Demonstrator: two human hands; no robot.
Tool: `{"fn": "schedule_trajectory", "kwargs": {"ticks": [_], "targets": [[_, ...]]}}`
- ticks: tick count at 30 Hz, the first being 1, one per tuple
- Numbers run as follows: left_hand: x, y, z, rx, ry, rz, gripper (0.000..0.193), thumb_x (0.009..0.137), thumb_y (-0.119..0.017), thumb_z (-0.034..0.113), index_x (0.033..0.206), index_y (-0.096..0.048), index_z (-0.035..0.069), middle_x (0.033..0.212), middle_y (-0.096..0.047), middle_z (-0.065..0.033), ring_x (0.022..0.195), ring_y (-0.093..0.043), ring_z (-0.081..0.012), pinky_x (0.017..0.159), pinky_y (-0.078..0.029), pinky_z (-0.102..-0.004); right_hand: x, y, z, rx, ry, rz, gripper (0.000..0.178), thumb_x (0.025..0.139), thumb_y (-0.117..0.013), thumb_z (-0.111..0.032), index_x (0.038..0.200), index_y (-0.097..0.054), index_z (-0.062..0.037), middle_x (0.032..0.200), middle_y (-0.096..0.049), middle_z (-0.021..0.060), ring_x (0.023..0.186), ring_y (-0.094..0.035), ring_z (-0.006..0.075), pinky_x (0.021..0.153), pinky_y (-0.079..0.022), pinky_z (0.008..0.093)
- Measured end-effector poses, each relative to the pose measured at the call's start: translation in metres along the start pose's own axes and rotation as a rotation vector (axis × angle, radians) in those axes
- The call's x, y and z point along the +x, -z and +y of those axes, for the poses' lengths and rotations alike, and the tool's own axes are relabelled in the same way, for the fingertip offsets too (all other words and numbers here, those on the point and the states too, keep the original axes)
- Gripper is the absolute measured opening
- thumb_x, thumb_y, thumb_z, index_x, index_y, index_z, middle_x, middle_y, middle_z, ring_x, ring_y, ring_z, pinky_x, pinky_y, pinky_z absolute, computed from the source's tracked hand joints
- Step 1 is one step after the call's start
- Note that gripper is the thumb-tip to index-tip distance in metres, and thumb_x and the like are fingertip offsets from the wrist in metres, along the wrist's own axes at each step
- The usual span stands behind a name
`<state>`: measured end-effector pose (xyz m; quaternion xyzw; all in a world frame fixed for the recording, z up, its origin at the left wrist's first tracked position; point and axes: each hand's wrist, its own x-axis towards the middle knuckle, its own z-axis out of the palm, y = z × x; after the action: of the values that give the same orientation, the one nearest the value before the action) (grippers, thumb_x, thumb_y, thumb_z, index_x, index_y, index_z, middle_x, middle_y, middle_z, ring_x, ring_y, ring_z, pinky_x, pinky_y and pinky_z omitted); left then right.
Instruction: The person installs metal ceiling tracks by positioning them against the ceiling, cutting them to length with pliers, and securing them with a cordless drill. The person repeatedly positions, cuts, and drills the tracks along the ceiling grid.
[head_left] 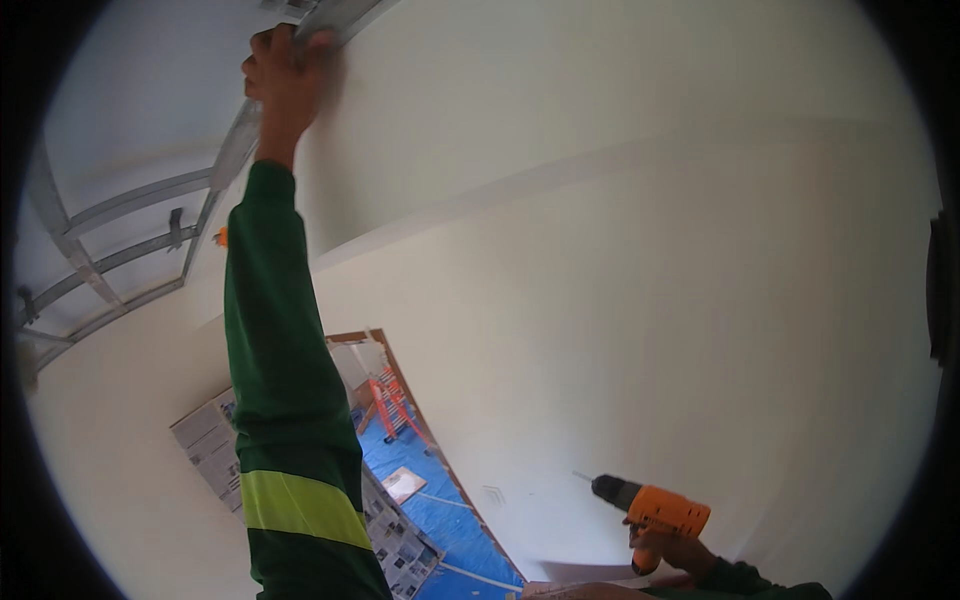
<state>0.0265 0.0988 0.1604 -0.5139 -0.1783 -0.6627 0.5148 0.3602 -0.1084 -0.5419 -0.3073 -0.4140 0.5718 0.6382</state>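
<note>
My left hand (285, 78) reaches high overhead at the end of a green sleeve with a yellow-green band. Its fingers are curled round a grey metal channel (345, 14) where the ceiling frame meets the wall. The thumb side looks slightly blurred, and part of the channel is hidden behind the hand. Low on the right, my right hand (672, 550) is closed round the handle of an orange and black cordless drill (672, 511). A thin bit (583, 475) sticks out of its black chuck, pointing left and slightly up, apart from the channel.
Metal ceiling framing (140, 203) spans the upper left. A pale wall (600, 300) fills the middle and right, with a ledge-like band across it. Through a doorway (405, 375), a blue floor sheet (440, 515) and an orange ladder (392, 402) show. Printed paper (205, 440) covers something at lower left.
</note>
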Motion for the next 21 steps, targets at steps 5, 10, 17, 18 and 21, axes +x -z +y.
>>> {"fn": "schedule_trajectory", "kwargs": {"ticks": [5, 10, 17, 18, 21], "targets": [[0.007, 0.022, 0.007, -0.099, 0.041, -0.207, 0.07, 0.1, -0.06, 0.068, 0.136, -0.059, 0.008, 0.148, -0.047, -0.016, 0.138, -0.038, -0.0449, 0.116, -0.024, -0.0636, 0.029, -0.016, 0.003, -0.039, -0.006, -0.091, 0.046, 0.081, -0.087, -0.012, 0.123, -0.068, -0.003, 0.095, -0.072, 0.0076, 0.086, -0.072, 0.0202, 0.086, -0.061, 0.04], [0.0, 0.033, 0.016, -0.157, 0.074, -0.239, 0.072, 0.101, -0.054, 0.07, 0.136, -0.057, 0.008, 0.149, -0.046, -0.0171, 0.136, -0.037, -0.0449, 0.118, -0.021, -0.0639, 0.007, -0.029, 0.021, 0.035, -0.075, -0.118, 0.05, 0.08, -0.09, -0.014, 0.123, -0.067, -0.0032, 0.096, -0.072, 0.0073, 0.087, -0.072, 0.0195, 0.086, -0.061, 0.0388], [-0.002, 0.02, 0.006, -0.082, 0.04, -0.139, 0.068, 0.102, -0.052, 0.071, 0.133, -0.059, 0.01, 0.144, -0.05, -0.0177, 0.134, -0.04, -0.0463, 0.115, -0.025, -0.0661, -0.018, -0.02, 0.021, 0.04, -0.21, 0.017, 0.055, 0.08, -0.092, -0.012, 0.127, -0.065, -0.0034, 0.1, -0.069, 0.0074, 0.091, -0.069, 0.0192, 0.087, -0.058, 0.0373], [0.001, 0.018, 0.002, -0.048, 0.006, -0.117, 0.068, 0.102, -0.053, 0.07, 0.133, -0.06, 0.011, 0.144, -0.05, -0.0175, 0.133, -0.041, -0.0471, 0.114, -0.028, -0.0662, -0.023, -0.019, 0.017, 0.038, -0.223, 0.052, 0.055, 0.08, -0.092, -0.011, 0.127, -0.065, -0.0034, 0.101, -0.068, 0.0075, 0.093, -0.068, 0.0192, 0.088, -0.058, 0.0374], [0.011, 0.015, -0.007, -0.031, -0.023, -0.147, 0.067, 0.101, -0.055, 0.069, 0.135, -0.062, 0.012, 0.145, -0.052, -0.0171, 0.13, -0.046, -0.0495, 0.11, -0.035, -0.0657, -0.029, -0.015, 0.003, 0.141, -0.221, 0.155, 0.054, 0.081, -0.09, -0.01, 0.128, -0.065, -0.0031, 0.106, -0.068, 0.009, 0.096, -0.068, 0.0202, 0.09, -0.057, 0.0385]]}}
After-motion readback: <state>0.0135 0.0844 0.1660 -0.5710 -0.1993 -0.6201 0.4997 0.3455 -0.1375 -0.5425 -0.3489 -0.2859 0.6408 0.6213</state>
